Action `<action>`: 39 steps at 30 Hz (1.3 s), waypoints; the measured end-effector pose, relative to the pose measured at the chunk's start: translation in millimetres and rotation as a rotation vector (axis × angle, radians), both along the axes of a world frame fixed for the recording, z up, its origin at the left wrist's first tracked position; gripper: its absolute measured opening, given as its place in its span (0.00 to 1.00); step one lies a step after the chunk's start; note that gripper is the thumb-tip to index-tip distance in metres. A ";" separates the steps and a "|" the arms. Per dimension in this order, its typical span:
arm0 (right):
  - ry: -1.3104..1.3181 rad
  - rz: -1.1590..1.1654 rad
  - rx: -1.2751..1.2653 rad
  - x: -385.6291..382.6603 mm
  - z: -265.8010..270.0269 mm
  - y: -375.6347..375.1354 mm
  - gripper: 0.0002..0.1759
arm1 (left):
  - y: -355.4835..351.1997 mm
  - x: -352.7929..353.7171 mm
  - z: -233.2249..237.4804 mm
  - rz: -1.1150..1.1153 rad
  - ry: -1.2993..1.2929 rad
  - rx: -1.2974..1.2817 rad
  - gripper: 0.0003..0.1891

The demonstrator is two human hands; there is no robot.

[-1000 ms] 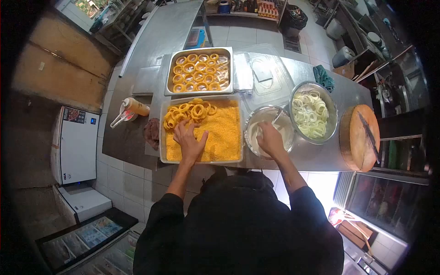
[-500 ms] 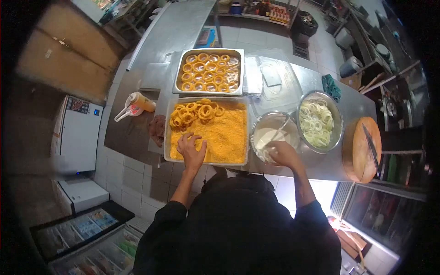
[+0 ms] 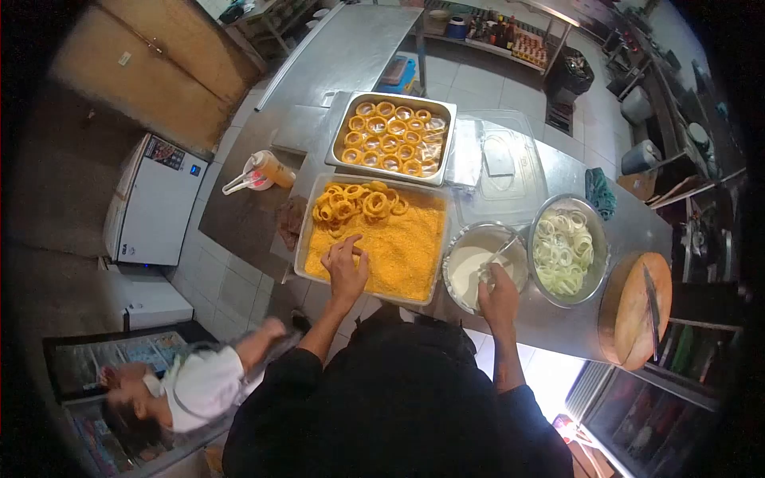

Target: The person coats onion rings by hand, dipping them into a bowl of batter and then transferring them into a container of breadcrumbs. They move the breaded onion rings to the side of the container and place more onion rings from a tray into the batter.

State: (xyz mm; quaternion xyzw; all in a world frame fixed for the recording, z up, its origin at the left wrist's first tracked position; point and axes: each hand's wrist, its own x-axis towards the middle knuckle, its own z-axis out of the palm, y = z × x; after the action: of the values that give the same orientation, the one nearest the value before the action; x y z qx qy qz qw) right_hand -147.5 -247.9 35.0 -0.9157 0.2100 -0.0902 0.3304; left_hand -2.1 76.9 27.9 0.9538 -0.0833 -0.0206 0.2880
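My left hand (image 3: 346,269) hovers over the front of a tub (image 3: 300,256) of orange crumbs (image 3: 390,251), fingers bent but apart, with nothing visible in them. Breaded onion rings (image 3: 358,201) are heaped at that tub's back left. At the near rim of a metal bowl (image 3: 519,279) of pale batter (image 3: 466,271), my right hand (image 3: 499,296) has its fingers closed. Something whitish shows at its fingertips, too small to make out. A utensil (image 3: 504,248) leans in the batter beside these fingers. Right of it, sliced onion rings (image 3: 562,251) fill a second metal bowl (image 3: 599,271).
Behind the tub, a metal tray (image 3: 339,151) holds breaded rings in rows. A knife (image 3: 652,307) rests on a round wooden board (image 3: 625,319) at right. Clear lids (image 3: 518,183), a green cloth (image 3: 599,193) and a sauce bottle (image 3: 275,170) lie around. Another person (image 3: 199,386) is at lower left.
My right hand has drawn back from the batter toward the near rim. The left hand stays above the crumbs. The whole view has shifted, and another person has come in at lower left.
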 end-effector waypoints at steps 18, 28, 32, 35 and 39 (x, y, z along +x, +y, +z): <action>0.061 -0.208 -0.060 2.8 -9.6 5.8 0.24 | 30.6 117.3 11.5 -0.137 -0.380 0.116 0.25; 0.035 -0.230 -0.117 6.1 -1.5 10.3 0.24 | 41.0 125.9 12.7 -0.263 -0.225 0.037 0.24; 0.053 -0.242 -0.114 4.2 -8.5 9.4 0.24 | 44.5 124.2 9.4 -0.356 -0.252 -0.028 0.21; 0.076 -0.261 -0.114 3.4 -11.1 8.2 0.24 | 33.9 120.2 18.7 -0.403 -0.255 -0.080 0.20; 0.087 -0.233 -0.131 5.0 -8.6 7.2 0.25 | 11.5 126.3 6.4 -0.411 -0.279 -0.094 0.18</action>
State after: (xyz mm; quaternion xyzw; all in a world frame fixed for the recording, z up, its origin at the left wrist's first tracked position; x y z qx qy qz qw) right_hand -142.5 -240.7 26.4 -0.9079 0.3224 -0.1018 0.2478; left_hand 124.2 88.4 34.3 0.8959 -0.3154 0.0571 0.3075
